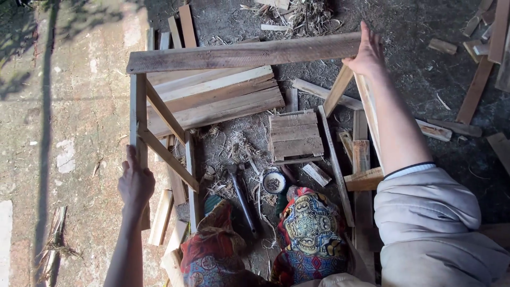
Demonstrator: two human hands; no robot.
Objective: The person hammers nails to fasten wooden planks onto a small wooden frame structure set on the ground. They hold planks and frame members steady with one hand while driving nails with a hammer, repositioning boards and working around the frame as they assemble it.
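Two hands steady a rough wooden frame [175, 101]: left hand [135, 183] wraps a leg, right hand [366, 53] clasps the top plank's end. It looks stiff, moderately heavy and splintery, best gripped at legs or rails.

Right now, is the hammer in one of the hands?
No, the hammer lies on the ground, while the left hand and right hand grip the wooden frame.
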